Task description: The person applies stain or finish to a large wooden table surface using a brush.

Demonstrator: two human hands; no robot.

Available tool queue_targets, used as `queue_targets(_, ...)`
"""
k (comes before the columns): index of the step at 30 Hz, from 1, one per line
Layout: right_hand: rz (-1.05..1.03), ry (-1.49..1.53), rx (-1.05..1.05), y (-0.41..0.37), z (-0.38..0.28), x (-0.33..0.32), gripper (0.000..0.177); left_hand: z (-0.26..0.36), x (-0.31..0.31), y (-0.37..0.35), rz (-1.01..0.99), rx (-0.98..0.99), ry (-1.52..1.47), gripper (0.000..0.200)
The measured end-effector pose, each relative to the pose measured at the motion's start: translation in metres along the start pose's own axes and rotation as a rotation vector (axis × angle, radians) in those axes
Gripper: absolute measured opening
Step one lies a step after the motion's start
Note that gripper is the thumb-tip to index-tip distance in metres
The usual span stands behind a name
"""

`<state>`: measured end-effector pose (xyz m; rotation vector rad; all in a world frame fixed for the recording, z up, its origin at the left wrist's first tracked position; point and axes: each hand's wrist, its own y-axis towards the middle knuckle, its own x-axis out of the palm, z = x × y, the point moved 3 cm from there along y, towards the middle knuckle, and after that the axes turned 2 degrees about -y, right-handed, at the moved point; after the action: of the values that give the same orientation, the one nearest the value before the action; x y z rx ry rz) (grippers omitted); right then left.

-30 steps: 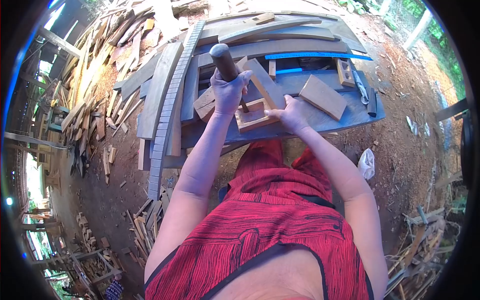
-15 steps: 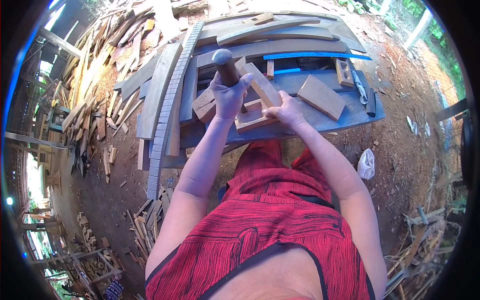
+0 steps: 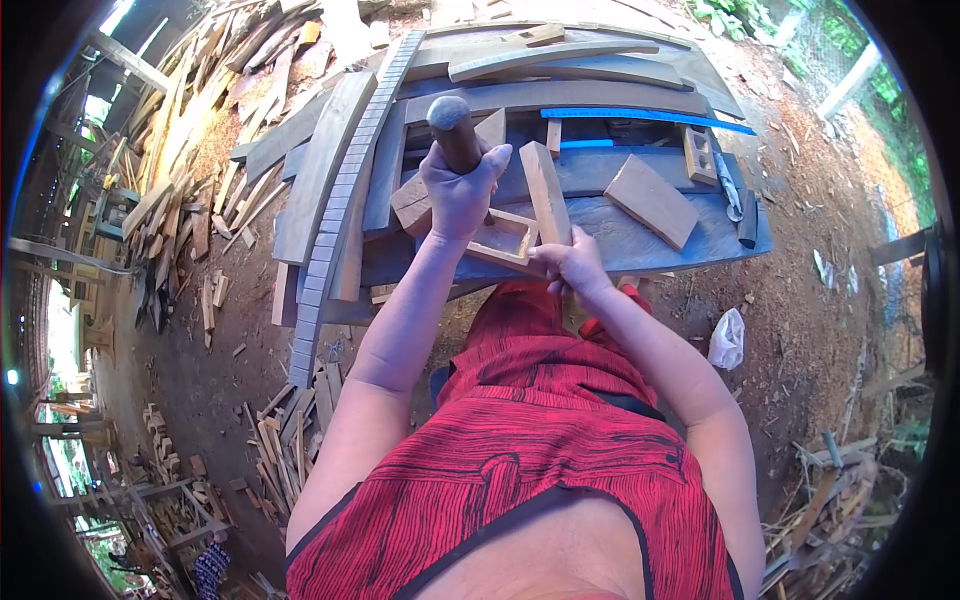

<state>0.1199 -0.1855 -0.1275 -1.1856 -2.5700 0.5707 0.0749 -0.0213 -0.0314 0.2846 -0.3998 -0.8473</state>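
My left hand (image 3: 461,190) grips a thick dark wooden mallet (image 3: 452,128), its round head pointing up and away from me. Under that hand lies a small pale wooden frame (image 3: 505,238) with a rectangular opening, resting on the blue-grey workbench (image 3: 650,245). My right hand (image 3: 572,265) holds the near corner of that frame at the bench's front edge. A short wooden slat (image 3: 545,190) stands up out of the frame between my two hands. Whatever is below my left palm is hidden.
A flat wooden block (image 3: 652,200), a small slotted block (image 3: 699,153), a blue ruler (image 3: 645,116) and a dark tool (image 3: 732,190) lie to the right. Long curved planks (image 3: 330,170) and a notched strip (image 3: 340,210) lie left. Scrap wood covers the ground.
My right hand slid from the frame's far right side to its near corner. The frame turned on the bench and the slat now stands more upright. The left hand stays on the mallet.
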Motion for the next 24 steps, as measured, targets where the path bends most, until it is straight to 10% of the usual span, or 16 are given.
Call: queue_targets(24, -0.008, 0.144, 0.070, -0.017, 0.001, 0.002, 0.045, -0.006, -0.016, -0.021, 0.035, 0.174, 0.057, 0.018)
